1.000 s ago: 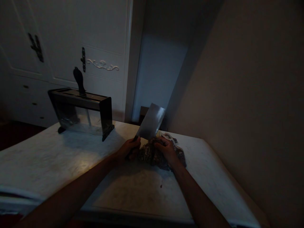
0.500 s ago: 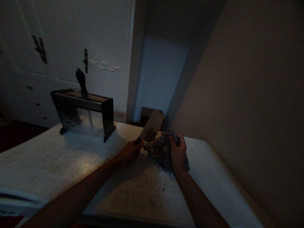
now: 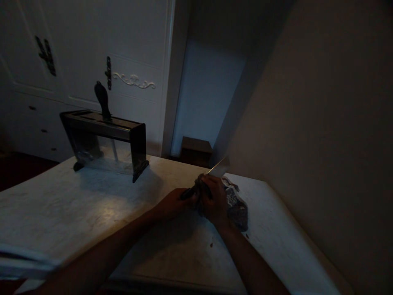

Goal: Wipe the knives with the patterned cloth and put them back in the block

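Grey cloth [image 3: 238, 209] on the table [image 3: 76, 200], pinched in our right hand [image 3: 215, 200], meets the knife [image 3: 220, 167] our left hand [image 3: 175, 203] grips; now the knife points further right, past the far edge [image 3: 172, 161]. Open room lies left.

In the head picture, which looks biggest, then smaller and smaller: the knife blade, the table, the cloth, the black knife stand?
1. Table
2. Black knife stand
3. Cloth, counting what shows
4. Knife blade, only partly visible

At the back left corner of the table [image 3: 92, 196], knife block [image 3: 104, 128] before cabinet [image 3: 135, 45]. Toward the back right corner, cloth [image 3: 238, 213], cleaver [image 3: 220, 166] to its left.
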A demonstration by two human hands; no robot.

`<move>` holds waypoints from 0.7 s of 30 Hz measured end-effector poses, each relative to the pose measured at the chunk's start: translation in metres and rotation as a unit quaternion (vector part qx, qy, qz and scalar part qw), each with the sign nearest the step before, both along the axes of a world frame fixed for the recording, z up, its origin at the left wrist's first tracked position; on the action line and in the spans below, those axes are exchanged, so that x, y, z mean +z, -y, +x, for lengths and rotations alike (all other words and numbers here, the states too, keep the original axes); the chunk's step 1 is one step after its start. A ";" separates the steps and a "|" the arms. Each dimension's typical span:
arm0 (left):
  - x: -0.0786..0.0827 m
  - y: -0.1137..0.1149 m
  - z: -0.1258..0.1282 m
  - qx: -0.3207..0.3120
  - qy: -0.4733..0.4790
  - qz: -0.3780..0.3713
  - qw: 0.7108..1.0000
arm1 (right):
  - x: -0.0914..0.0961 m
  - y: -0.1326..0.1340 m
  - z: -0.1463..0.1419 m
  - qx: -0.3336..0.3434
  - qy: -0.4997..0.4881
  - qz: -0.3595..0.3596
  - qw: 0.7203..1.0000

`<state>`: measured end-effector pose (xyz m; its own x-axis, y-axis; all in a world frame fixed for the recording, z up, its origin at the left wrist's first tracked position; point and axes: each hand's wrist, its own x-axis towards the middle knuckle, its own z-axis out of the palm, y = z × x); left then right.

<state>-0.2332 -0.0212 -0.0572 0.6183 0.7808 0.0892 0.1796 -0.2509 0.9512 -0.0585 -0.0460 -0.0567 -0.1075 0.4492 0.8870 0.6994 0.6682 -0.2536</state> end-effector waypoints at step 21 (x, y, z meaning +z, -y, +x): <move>0.007 0.004 -0.005 0.017 0.124 -0.258 0.958 | -0.003 -0.027 0.050 -0.127 -0.196 -0.159 0.959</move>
